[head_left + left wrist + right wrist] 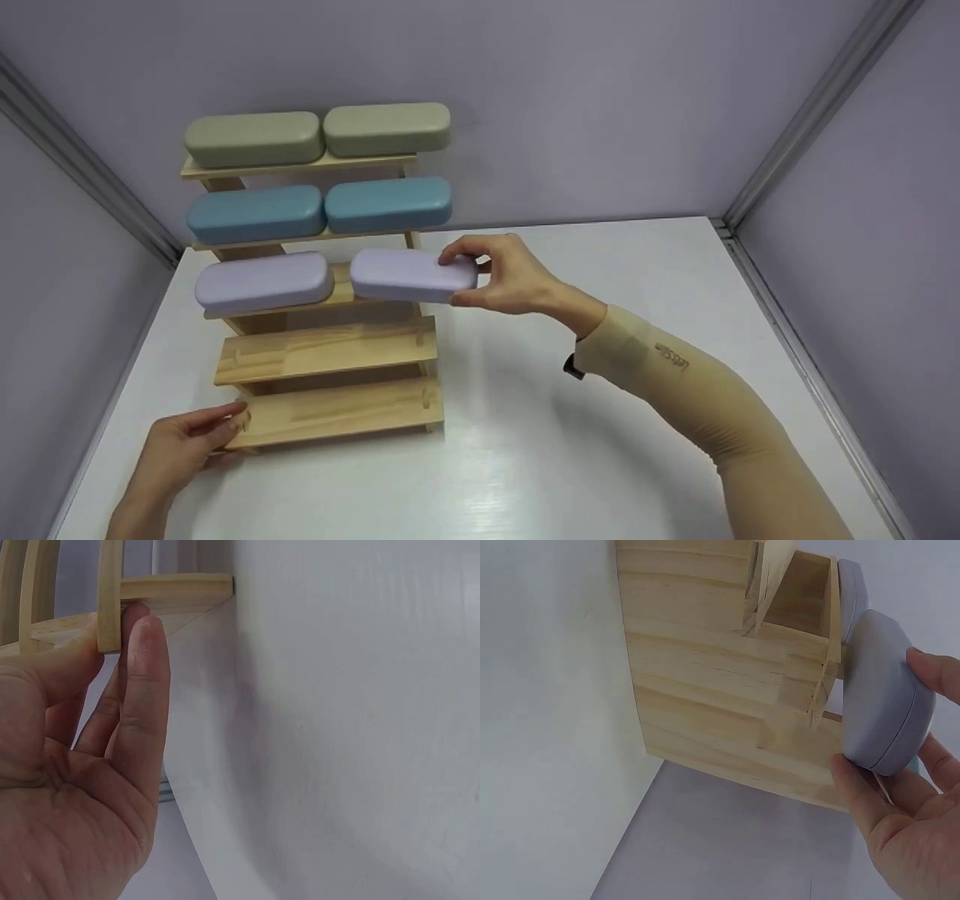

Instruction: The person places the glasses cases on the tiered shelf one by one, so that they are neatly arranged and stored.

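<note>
My right hand (517,279) grips the right end of a lavender glasses case (397,274), thumb below and fingers over its top. The case overlaps the right part of the middle shelf of a stepped wooden rack (337,412). In the right wrist view, a seam runs along the held case (881,694), which is beside the rack's side panel (697,667). A second lavender case (262,281) lies on that shelf's left half. My left hand (176,450) pinches the left end of the bottom shelf; the left wrist view has thumb and fingers about a board edge (109,600).
Two blue cases (255,214) lie on the shelf above, and two olive-green cases (251,139) on the top one. The second-lowest shelf (326,349) is bare wood. The rack stands on a white table (570,450), with pale walls (600,112) behind and at the sides.
</note>
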`<state>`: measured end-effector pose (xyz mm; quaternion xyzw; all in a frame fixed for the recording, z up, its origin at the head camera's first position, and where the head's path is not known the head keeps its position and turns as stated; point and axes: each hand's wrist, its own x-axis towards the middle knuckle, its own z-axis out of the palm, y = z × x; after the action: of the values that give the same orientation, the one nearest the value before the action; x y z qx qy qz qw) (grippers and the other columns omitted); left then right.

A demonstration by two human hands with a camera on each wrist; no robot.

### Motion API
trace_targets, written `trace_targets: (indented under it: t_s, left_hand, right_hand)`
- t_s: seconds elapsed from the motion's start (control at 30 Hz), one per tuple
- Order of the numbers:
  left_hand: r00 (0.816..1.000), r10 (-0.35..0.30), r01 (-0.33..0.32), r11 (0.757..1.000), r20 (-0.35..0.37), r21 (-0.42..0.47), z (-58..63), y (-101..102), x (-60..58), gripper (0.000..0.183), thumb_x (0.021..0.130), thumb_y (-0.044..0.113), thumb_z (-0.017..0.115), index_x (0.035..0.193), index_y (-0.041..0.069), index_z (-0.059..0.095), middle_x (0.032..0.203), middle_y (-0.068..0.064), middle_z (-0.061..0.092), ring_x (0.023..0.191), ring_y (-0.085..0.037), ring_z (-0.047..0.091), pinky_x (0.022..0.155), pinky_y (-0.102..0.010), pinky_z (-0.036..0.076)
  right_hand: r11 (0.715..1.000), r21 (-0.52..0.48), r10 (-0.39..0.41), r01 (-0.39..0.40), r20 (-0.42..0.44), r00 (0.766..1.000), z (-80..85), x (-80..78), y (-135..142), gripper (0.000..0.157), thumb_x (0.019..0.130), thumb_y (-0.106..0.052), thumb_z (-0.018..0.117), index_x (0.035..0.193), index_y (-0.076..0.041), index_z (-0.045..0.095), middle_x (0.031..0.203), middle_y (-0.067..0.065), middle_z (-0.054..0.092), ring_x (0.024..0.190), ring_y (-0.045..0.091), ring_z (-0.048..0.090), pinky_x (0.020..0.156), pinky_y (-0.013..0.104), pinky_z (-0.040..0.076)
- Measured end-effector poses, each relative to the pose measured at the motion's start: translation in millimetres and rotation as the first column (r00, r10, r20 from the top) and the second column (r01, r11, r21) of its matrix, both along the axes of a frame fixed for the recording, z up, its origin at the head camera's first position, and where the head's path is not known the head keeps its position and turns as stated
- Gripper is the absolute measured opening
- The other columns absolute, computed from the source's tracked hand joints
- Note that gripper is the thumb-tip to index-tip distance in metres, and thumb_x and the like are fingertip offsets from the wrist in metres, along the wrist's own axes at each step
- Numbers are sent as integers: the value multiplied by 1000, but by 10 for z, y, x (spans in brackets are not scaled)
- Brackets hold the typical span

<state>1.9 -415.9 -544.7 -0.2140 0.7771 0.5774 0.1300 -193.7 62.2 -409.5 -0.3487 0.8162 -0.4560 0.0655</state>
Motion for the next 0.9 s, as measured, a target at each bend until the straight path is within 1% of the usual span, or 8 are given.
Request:
trace_targets:
  t_s: [0.07,0.17,0.3,0.43,0.53,0.63,0.73,0.9]
  left_hand:
    - [1000,-10,9,1000,-7,-19,9,11,7,35,106,9,79,142,6,77,106,19,83,90,1,79,82,-28,74]
    - [1000,-14,13,999,-14,-35,14,17,3,42,107,7,77,147,-3,69,111,18,83,90,2,79,82,-28,74]
    - [1000,3,-3,1000,-8,-21,9,16,-10,40,108,5,75,147,-2,70,109,22,82,92,7,75,82,-27,74]
    - [1000,2,-2,1000,-5,-29,9,22,-12,41,108,5,75,148,-2,69,107,23,81,93,8,73,82,-26,74]
    - [1000,-1,1,999,-3,-35,10,24,-13,42,108,6,74,149,-2,67,105,23,81,92,8,73,82,-26,74]
    - [1000,4,-4,1000,0,-22,5,21,-11,42,108,6,74,148,-2,67,104,25,80,93,8,73,83,-26,74]
    - [1000,8,-8,1000,1,-14,-2,15,-12,41,108,6,75,148,-2,68,105,26,79,93,9,73,83,-27,74]
    - [1000,5,-5,1000,-1,-25,0,4,-12,41,108,7,75,148,-2,68,105,23,80,92,7,74,82,-26,74]
  right_hand:
    - [1000,-7,11,-11,11,1000,-6,-23,-38,44,83,-8,92,125,-10,80,126,7,81,115,19,72,100,43,71]
    - [1000,-16,26,-26,22,999,-25,-54,-91,44,83,-8,92,125,-10,80,126,7,81,115,18,71,101,42,70]
    - [999,-20,45,-44,26,999,-35,-81,-154,45,83,-7,92,126,-9,80,130,9,80,117,18,71,102,41,70]
    - [998,-24,58,-57,42,997,-46,-109,-197,44,84,-4,90,126,-7,80,135,10,79,121,19,70,104,41,69]
    - [998,-25,60,-59,45,997,-55,-130,-215,42,85,-3,89,126,-6,80,137,10,78,123,20,69,106,43,69]
    - [998,-26,63,-62,41,997,-70,-155,-221,42,85,-3,88,126,-6,80,139,10,77,125,21,69,108,45,69]
    - [997,-49,70,-67,47,996,-103,-184,-222,41,86,0,88,127,-4,80,142,12,76,128,23,69,111,47,68]
    - [992,-102,75,-69,51,996,-150,-205,-233,41,86,5,86,127,-1,79,145,17,75,135,28,69,114,50,67]
